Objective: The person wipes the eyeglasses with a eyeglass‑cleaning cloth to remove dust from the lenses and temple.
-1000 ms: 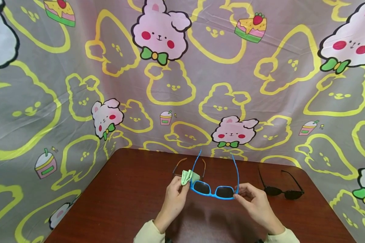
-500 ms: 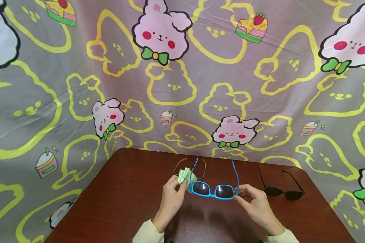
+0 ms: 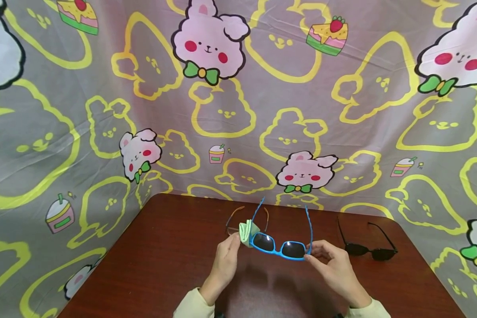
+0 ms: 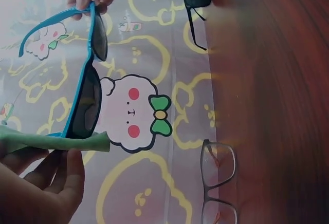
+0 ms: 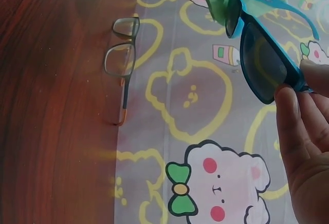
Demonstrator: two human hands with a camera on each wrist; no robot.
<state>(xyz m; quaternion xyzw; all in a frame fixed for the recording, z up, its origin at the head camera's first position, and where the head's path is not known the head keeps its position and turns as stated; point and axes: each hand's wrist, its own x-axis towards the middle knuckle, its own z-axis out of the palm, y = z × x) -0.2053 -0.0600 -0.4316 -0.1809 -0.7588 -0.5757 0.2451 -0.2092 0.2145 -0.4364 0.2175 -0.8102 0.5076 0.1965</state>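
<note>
A pair of blue-framed sunglasses (image 3: 278,252) with dark lenses is held up over the table, temples unfolded and pointing away. My right hand (image 3: 334,269) pinches the frame's right corner by the hinge between thumb and fingers. At the opposite end, my left hand (image 3: 223,263) grips a folded light green cloth (image 3: 246,232), which lies against the left hinge and temple. In the left wrist view the cloth (image 4: 56,142) crosses the frame's near end, with the fingertips right under it. The right wrist view shows the cloth (image 5: 218,0) behind the far lens.
Black sunglasses (image 3: 371,252) lie unfolded on the brown table (image 3: 143,265) at the right. Clear-lens glasses (image 4: 218,167) with brown temple tips rest farther back, partly behind the cloth in the head view. A patterned curtain (image 3: 230,97) surrounds the table's back and left.
The blue sunglasses tipped one way and back, and their left end now sits slightly higher. My left hand and the cloth shifted slightly left, then the cloth moved back right. The right hand stays put.
</note>
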